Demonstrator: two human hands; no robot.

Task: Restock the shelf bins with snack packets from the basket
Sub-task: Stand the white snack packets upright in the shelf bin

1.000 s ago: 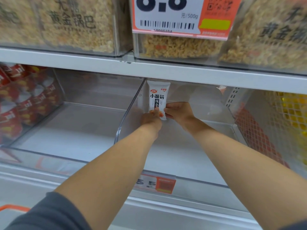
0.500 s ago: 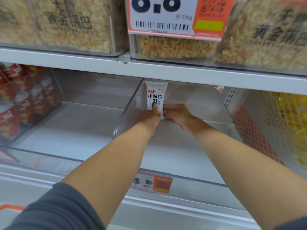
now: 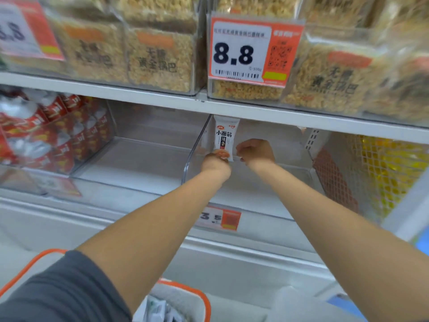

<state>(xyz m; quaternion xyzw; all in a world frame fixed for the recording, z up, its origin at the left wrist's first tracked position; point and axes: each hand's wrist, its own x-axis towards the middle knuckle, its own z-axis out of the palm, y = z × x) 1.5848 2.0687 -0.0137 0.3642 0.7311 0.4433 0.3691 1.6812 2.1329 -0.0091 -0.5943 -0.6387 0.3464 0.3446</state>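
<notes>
A white snack packet (image 3: 223, 135) with black characters stands upright at the back of a clear shelf bin (image 3: 290, 180). My left hand (image 3: 217, 162) holds the packet's bottom edge from below. My right hand (image 3: 255, 151) is just to the packet's right with curled fingers, touching or nearly touching its lower right edge; whether it grips anything I cannot tell. The grey basket (image 3: 185, 298) with an orange rim sits low in the view, with packets inside.
A second clear bin (image 3: 130, 166) lies to the left. Further left is a bin of red packets (image 3: 46, 135). Bags of golden snacks (image 3: 157, 56) and an 8.8 price tag (image 3: 253, 51) fill the shelf above. A netted yellow item (image 3: 390, 173) is at right.
Both hands pushed the packet further back in the bin. The view pulled back and tilted down, bringing the basket into sight. The right hand shifted slightly off the packet.
</notes>
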